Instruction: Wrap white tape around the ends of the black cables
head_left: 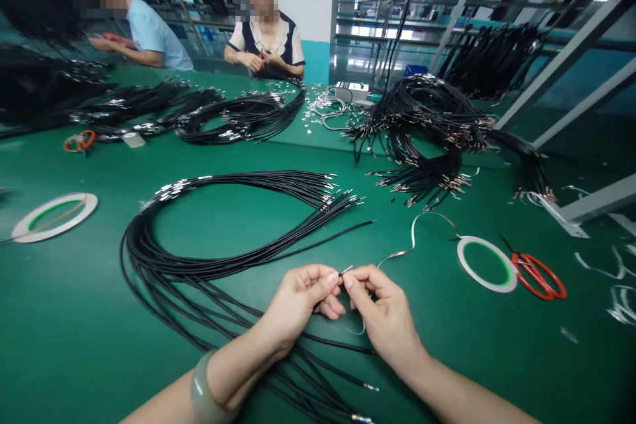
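Observation:
My left hand point(308, 298) is closed, its thumb and finger pinching a black cable near its bared silvery tip point(346, 271). Right beside that tip, my right hand point(380, 308) pinches a thin strip of foil tape point(408, 250), part of which is hidden behind the fingers. The strip runs back to a white-rimmed tape roll point(464, 267) on the right. Under and beyond my left hand lies a looped bundle of black cables point(199, 265), several with silvery wrapped ends. Where the held cable continues is hidden by my hand.
Orange-handled scissors point(541, 278) lie against the tape roll. Another tape roll point(54, 218) and scissors point(79, 140) are at left. Cable heaps point(422, 112) and a small grey box point(352, 91) sit at the back. Two people are across the green table point(74, 331); metal posts stand right.

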The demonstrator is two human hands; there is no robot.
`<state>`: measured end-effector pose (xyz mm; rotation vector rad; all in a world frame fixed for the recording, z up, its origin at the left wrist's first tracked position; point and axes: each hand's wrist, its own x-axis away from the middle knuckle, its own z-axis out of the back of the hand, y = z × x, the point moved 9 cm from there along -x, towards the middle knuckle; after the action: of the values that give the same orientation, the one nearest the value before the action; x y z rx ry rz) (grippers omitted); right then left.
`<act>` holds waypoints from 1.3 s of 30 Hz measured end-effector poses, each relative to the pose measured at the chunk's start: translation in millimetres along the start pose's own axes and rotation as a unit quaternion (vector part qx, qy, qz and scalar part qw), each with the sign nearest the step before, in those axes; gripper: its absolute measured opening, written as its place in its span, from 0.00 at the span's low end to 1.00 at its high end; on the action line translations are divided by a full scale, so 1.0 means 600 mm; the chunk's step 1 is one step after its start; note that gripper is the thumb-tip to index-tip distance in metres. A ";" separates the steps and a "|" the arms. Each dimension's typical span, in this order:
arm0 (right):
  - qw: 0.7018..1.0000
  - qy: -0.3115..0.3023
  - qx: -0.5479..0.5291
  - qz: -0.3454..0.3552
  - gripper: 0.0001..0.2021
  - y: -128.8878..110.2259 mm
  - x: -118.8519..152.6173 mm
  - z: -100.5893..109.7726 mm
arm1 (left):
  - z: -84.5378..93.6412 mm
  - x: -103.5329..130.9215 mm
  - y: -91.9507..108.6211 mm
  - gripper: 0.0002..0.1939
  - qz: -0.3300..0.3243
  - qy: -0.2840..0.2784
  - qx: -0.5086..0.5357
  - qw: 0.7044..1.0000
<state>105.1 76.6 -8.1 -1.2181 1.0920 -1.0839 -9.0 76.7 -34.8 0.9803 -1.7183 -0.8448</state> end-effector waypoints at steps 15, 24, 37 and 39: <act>1.000 -0.007 0.008 0.011 0.07 0.002 -0.001 -0.002 | -0.009 0.001 0.003 0.13 -0.011 -0.040 0.008 0.999; 0.999 -0.009 -0.035 -0.015 0.08 0.001 -0.010 -0.007 | -0.006 -0.003 0.010 0.12 -0.040 -0.037 0.000 0.999; 0.997 0.060 -0.042 0.016 0.08 0.005 -0.011 0.014 | 0.003 -0.003 0.025 0.14 -0.075 0.007 -0.047 0.996; 0.997 0.062 -0.050 0.023 0.08 0.003 -0.011 0.014 | 0.002 -0.005 0.020 0.15 -0.054 -0.010 -0.038 0.998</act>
<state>112.3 84.6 -9.3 -1.2110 1.2761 -1.0914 -12.5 84.8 -25.8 1.0234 -1.6488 -0.9863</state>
